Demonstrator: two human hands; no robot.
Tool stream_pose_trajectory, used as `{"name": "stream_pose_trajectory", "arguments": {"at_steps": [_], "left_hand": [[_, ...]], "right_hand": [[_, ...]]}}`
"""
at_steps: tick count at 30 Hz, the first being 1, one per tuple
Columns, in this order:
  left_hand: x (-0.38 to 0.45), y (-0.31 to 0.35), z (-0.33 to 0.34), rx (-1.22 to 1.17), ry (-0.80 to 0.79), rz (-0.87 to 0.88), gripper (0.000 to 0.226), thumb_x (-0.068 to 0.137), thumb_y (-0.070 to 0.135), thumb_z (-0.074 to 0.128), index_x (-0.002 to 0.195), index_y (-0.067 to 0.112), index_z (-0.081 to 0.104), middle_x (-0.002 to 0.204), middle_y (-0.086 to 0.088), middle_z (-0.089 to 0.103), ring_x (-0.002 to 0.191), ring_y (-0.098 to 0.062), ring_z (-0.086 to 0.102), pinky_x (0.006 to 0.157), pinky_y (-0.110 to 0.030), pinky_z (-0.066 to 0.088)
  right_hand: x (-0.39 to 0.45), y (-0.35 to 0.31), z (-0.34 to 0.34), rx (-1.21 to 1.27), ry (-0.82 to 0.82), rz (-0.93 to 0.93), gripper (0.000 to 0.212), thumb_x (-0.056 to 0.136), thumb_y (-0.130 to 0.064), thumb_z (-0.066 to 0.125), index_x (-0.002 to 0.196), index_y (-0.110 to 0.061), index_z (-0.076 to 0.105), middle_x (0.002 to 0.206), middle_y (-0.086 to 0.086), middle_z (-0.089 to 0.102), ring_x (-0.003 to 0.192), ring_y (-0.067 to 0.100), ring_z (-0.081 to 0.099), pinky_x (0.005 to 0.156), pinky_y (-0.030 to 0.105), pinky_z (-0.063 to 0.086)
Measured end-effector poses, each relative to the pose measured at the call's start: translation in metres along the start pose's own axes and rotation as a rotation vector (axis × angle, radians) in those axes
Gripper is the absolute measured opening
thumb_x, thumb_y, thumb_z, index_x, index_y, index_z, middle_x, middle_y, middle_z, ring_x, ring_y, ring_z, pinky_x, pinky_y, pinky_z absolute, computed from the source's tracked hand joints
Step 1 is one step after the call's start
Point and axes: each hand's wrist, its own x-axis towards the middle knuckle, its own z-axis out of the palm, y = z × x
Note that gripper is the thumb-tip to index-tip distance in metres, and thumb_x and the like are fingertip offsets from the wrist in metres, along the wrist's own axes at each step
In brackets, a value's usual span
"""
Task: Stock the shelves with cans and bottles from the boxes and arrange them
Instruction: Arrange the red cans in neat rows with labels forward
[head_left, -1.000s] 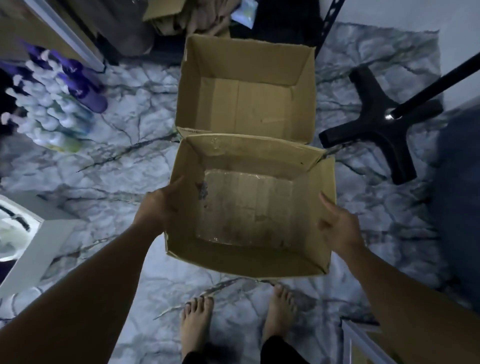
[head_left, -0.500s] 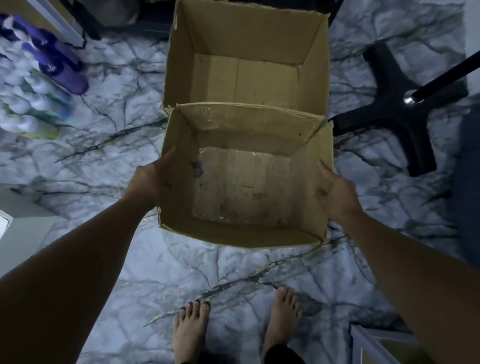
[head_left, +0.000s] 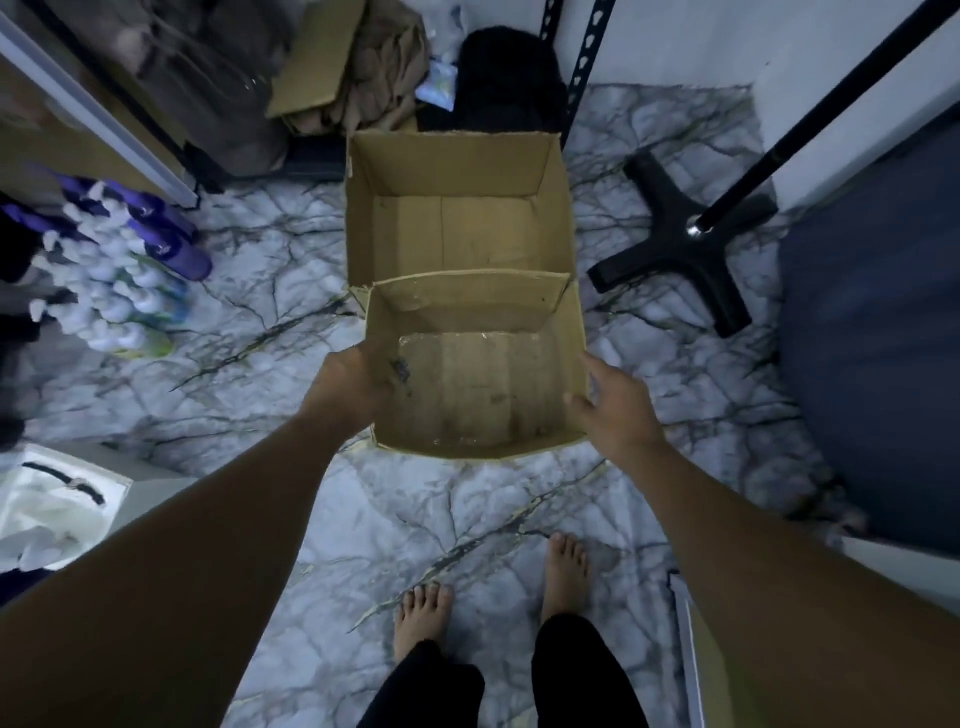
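Down at mid-frame, the left hand (head_left: 349, 387) grips the left wall of the nearer cardboard box (head_left: 478, 410), fingers curled over the rim and out of sight inside, knuckles toward the camera. The right hand (head_left: 615, 410) sits at the box's right wall with fingers loosely spread and only partly bent; the thumb reaches toward the lower right corner, and whether it actually presses the cardboard cannot be told. That box is open-topped and bare inside, showing only a taped, scuffed bottom. Its far wall touches a second open cardboard box (head_left: 457, 208) just above it in the frame, likewise with nothing in it.

Both boxes rest on a white marble-patterned floor (head_left: 467, 519) veined in dark lines. At the left of the frame a cluster of bottles (head_left: 130, 270), purple ones and pale ones with white caps, stands on the floor, blurred. A black cross-shaped stand base (head_left: 675, 260) with a dark pole lies at right, beside a dark blue cushion-like mass (head_left: 872, 338). Flattened cardboard (head_left: 322, 57) is piled at the top. Two bare feet (head_left: 423, 618) stand at the bottom centre.
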Motion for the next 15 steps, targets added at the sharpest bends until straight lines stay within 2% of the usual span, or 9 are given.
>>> {"name": "stream_pose_trajectory", "arguments": {"at_steps": [1,3,5,8,11,14,15], "left_hand": [[-0.013,0.012,-0.010,0.026,-0.028,0.035,0.046,0.082,0.032,0.061,0.123,0.013,0.069,0.111,-0.016,0.073,0.103,-0.038,0.068,0.089,-0.043,0.055],[-0.036,0.039,-0.031,0.042,-0.033,0.104,0.036,0.084,0.028,0.065,0.116,0.014,0.072,0.104,-0.016,0.074,0.101,-0.037,0.069,0.085,-0.043,0.056],[-0.062,0.068,-0.050,0.073,-0.031,0.194,0.040,0.089,0.019,0.067,0.129,0.017,0.067,0.106,-0.017,0.073,0.103,-0.036,0.068,0.085,-0.040,0.056],[-0.105,0.116,-0.079,0.129,-0.034,0.376,0.052,0.096,0.020,0.063,0.147,0.020,0.054,0.118,-0.020,0.070,0.111,-0.037,0.065,0.092,-0.042,0.056],[-0.155,0.166,-0.104,0.138,-0.033,0.571,0.051,0.099,0.020,0.060,0.149,0.021,0.051,0.118,-0.018,0.069,0.108,-0.035,0.065,0.087,-0.038,0.054],[-0.204,0.217,-0.118,0.096,-0.049,0.767,0.055,0.099,0.014,0.059,0.153,0.020,0.047,0.103,-0.018,0.069,0.091,-0.032,0.066,0.082,-0.039,0.056],[-0.220,0.235,-0.121,0.101,-0.052,0.827,0.054,0.100,0.014,0.059,0.152,0.019,0.048,0.108,-0.018,0.070,0.094,-0.032,0.066,0.084,-0.038,0.056]], "right_hand": [[-0.017,-0.013,-0.011,0.006,0.024,-0.010,0.055,0.098,-0.016,0.062,0.150,-0.011,0.044,0.140,0.016,0.058,0.130,0.032,0.054,0.106,0.041,0.047],[-0.050,-0.037,-0.036,0.015,0.062,-0.016,0.050,0.098,-0.016,0.060,0.147,-0.013,0.047,0.134,0.015,0.062,0.123,0.033,0.058,0.101,0.045,0.051],[-0.082,-0.058,-0.062,-0.003,0.120,-0.001,0.049,0.099,-0.018,0.060,0.147,-0.014,0.048,0.133,0.015,0.062,0.121,0.033,0.059,0.099,0.044,0.051],[-0.130,-0.085,-0.103,0.011,0.223,0.011,0.053,0.099,-0.023,0.061,0.149,-0.015,0.045,0.133,0.014,0.062,0.120,0.030,0.060,0.097,0.038,0.051],[-0.182,-0.107,-0.148,0.012,0.329,0.025,0.054,0.099,-0.025,0.061,0.150,-0.016,0.045,0.140,0.011,0.059,0.126,0.027,0.057,0.102,0.035,0.049],[-0.242,-0.120,-0.193,0.012,0.505,0.055,0.041,0.097,-0.021,0.063,0.137,-0.012,0.058,0.126,0.015,0.066,0.115,0.032,0.062,0.094,0.043,0.053],[-0.263,-0.123,-0.208,0.013,0.563,0.076,0.037,0.097,-0.020,0.063,0.133,-0.011,0.061,0.122,0.016,0.067,0.111,0.033,0.064,0.091,0.046,0.054]]}}
